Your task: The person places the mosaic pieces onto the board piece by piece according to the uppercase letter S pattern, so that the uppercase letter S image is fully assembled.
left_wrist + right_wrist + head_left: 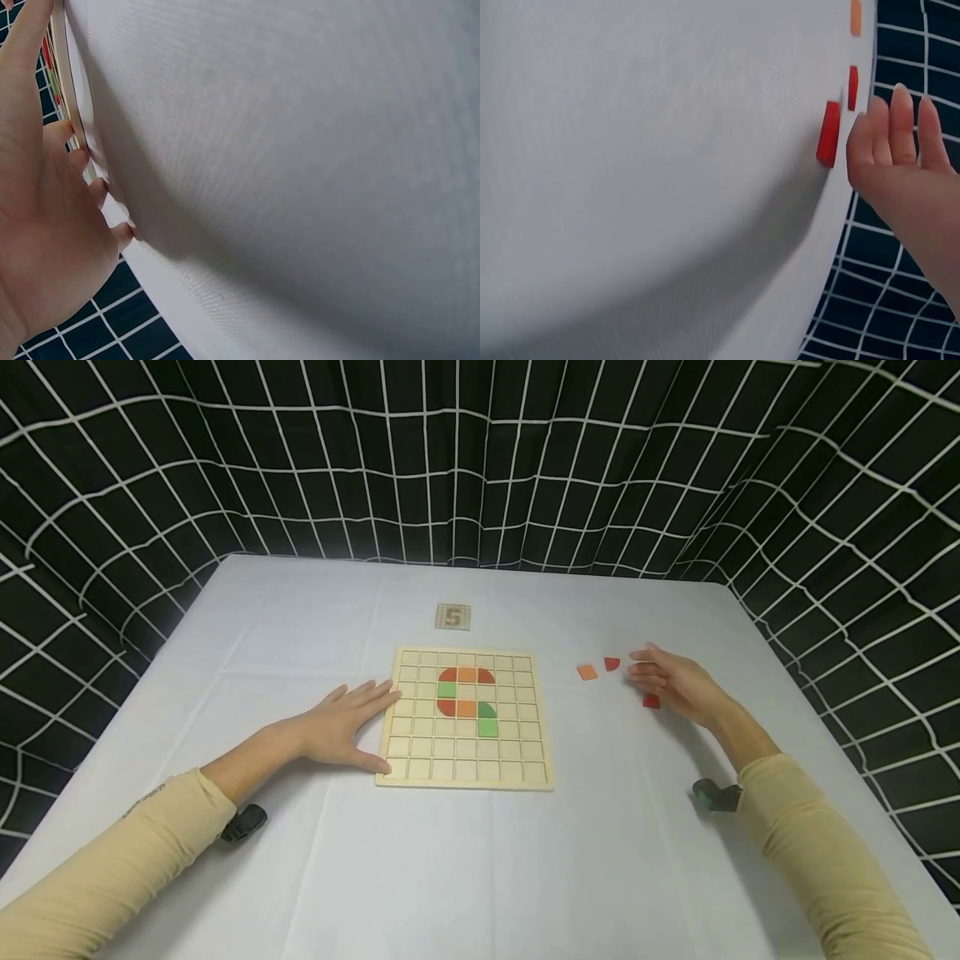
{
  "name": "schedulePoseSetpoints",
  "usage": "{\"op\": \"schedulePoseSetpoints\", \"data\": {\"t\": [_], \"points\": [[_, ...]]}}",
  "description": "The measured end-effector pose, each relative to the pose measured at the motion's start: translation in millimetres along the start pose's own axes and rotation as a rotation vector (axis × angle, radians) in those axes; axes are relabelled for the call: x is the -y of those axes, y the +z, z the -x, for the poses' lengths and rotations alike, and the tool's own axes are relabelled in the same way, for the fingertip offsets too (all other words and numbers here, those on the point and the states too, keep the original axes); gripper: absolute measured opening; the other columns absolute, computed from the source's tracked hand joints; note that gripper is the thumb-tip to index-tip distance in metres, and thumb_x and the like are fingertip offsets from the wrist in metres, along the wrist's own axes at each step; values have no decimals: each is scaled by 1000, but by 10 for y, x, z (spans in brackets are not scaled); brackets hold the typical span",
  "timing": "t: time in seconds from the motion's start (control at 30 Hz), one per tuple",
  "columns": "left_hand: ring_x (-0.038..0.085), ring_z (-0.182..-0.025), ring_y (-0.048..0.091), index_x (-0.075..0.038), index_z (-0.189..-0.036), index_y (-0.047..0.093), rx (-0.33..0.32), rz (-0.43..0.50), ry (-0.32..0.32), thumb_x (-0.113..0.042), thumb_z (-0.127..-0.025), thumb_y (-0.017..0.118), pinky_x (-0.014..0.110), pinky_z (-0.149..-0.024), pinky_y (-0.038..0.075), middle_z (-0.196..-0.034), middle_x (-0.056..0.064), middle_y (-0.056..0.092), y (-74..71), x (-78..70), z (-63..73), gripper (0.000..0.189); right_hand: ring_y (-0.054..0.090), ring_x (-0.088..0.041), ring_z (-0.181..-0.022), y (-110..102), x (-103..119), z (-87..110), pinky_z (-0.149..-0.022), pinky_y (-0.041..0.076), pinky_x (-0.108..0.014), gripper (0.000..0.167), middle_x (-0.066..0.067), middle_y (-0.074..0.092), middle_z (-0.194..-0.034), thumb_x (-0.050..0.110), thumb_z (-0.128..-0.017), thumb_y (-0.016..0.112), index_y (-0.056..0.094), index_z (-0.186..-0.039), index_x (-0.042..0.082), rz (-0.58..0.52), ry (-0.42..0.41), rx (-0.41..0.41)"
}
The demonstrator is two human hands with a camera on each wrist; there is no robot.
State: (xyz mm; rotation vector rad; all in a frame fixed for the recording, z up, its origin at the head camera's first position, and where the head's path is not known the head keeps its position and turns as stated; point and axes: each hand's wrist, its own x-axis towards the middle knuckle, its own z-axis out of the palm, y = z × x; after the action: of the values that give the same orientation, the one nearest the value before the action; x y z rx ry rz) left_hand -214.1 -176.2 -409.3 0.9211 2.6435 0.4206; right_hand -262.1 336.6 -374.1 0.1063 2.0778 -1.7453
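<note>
A wooden grid board [468, 766] lies mid-table. On it, red, orange and green pieces form a curved figure, with one orange square [467, 674] in its top row. My left hand [341, 727] has its fingers spread at the board's left edge, thumb by the lower corner and fingertips over the frame. My right hand [675, 683] is above the cloth to the right, fingers loosely bent, nothing visible in them. Below it lies a red piece [651, 702], partly covered by the hand in the head view. Left of its fingertips are a red quarter-round piece [612, 664] and an orange square piece [587, 672].
Behind the board lies a small patterned card [453, 617] with an S-like figure. A white cloth [420, 877] covers the table. Black curtains with a white grid [465, 468] stand round its back and sides. Dark devices sit under both wrists.
</note>
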Motion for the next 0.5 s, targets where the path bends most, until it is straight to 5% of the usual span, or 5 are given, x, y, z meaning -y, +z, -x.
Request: {"op": "schedulePoseSetpoints", "data": {"t": [0.3,0.5], "points": [[36,-143,5,-9,-153,18,0,-1,6,-74,-72,62,61,-109,2,-158,13,8,13,15,-12,112,35,-34,-131,-32,-75,-38,-107,33,-35,74,-25,36,-144,55,-99,31,30,-146,-2,300,19,-74],[36,-143,5,-9,-153,18,0,0,6,-74,-72,62,61,-109,2,-158,13,8,12,16,-13,112,37,-36,-128,-60,-121,-8,-108,30,-44,71,-24,39,-143,53,-100,34,31,-146,-1,384,38,-102]]}}
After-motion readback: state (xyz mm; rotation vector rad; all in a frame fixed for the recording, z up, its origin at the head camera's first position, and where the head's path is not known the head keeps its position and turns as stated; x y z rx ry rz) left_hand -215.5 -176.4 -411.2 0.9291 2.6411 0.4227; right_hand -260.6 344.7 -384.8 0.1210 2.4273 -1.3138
